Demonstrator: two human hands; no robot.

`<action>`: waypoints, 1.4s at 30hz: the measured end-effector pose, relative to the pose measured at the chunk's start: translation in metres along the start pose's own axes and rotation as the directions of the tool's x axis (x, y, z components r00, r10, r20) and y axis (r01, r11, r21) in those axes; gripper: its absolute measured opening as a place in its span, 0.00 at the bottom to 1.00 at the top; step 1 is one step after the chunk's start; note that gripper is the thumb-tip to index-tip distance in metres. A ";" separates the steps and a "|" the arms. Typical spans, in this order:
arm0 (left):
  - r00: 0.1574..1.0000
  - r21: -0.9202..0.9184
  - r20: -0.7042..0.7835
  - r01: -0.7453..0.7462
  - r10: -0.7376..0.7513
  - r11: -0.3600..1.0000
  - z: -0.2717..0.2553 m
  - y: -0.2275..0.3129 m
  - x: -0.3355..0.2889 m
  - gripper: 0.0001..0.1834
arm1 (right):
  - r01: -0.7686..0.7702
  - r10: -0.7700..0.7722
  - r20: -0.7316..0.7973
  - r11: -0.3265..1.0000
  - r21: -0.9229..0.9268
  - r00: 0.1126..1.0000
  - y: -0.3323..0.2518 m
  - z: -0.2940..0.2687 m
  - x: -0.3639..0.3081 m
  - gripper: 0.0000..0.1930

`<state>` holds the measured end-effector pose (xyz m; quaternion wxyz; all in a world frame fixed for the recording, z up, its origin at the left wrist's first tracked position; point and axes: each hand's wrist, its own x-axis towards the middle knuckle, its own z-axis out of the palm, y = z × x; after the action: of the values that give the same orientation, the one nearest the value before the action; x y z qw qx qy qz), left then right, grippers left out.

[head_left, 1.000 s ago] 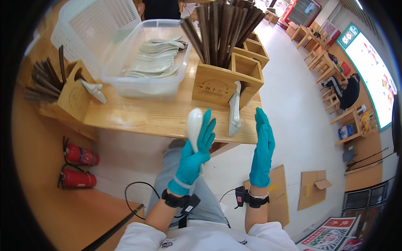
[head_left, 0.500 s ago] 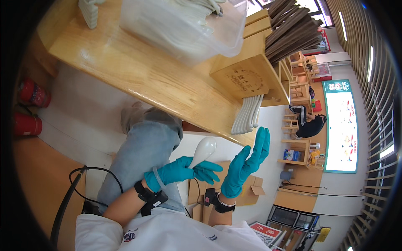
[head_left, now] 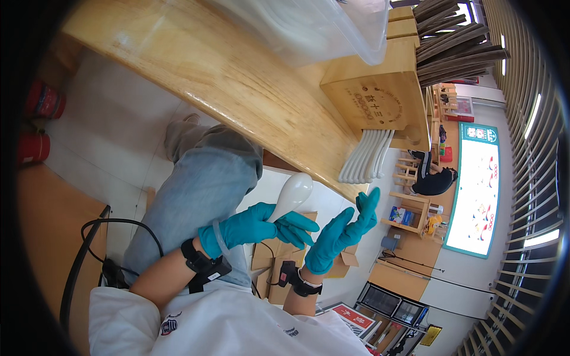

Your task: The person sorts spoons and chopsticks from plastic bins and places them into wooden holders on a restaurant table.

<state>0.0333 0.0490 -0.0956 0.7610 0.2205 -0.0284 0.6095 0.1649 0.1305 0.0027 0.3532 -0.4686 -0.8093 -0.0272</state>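
Note:
My left hand (head_left: 255, 226), in a teal glove, is closed around the handle of a white soup spoon (head_left: 295, 191), its bowl pointing up. My right hand (head_left: 344, 236), gloved alike, stands open to the right of it with fingers stretched out and nothing in them. Just past its fingertips, a row of white spoon handles (head_left: 365, 159) sticks out of a light wooden holder (head_left: 380, 89) on the wooden table (head_left: 237, 98). Dark chopsticks (head_left: 457, 56) fill the holder's other end.
A clear plastic bin (head_left: 362, 35) with white things inside stands on the table beside the holder. Cardboard (head_left: 261, 261) lies beyond my hands. Red canisters (head_left: 43, 101) are at the far left. A person in black (head_left: 435, 181) sits across the room near a lit screen (head_left: 475, 193).
The view has shifted, bringing the holder and table higher in the picture. My left hand keeps the spoon. My right fingers have drawn slightly away from the spoon handles.

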 end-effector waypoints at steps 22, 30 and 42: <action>0.997 0.046 -0.059 0.048 -0.046 0.998 0.007 0.008 0.001 0.24 | -0.052 0.044 0.086 0.994 0.095 0.995 0.011 0.006 -0.021 0.32; 0.998 0.101 -0.058 0.041 -0.035 0.994 0.005 0.014 -0.001 0.21 | -0.079 0.063 0.142 0.991 0.107 0.988 0.008 0.007 -0.025 0.32; 0.980 0.251 -0.130 0.179 -0.151 0.951 0.029 0.025 0.001 0.27 | -0.090 0.099 -0.135 0.993 0.073 0.986 -0.024 -0.047 0.022 0.26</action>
<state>0.0164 0.0429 -0.0617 0.7739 0.2871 0.1125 0.5532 0.1650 0.1160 0.0576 0.4246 -0.4914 -0.7602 -0.0159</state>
